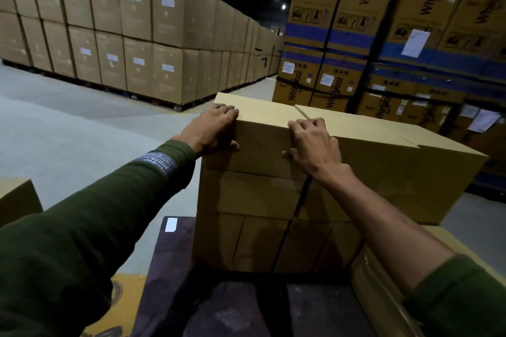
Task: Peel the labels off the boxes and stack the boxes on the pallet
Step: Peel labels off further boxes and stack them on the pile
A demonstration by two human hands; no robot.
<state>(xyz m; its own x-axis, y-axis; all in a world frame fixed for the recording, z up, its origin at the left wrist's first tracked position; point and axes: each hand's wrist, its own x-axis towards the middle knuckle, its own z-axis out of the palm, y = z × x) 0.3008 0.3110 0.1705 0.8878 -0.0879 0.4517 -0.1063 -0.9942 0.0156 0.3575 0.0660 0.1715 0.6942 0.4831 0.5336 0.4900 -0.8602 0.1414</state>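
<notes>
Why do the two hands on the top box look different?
The left hand lies at the top box's corner, fingers flat on top; the right hand sits mid-edge, fingers curled. The left arm's green sleeve reaches the wrist; the right arm's is pushed up. Both touch the top box's near edge.

top box [369, 150]: plain tan | sleeve [90, 216]: dark green | pallet [175, 268]: dark purple-brown
</notes>
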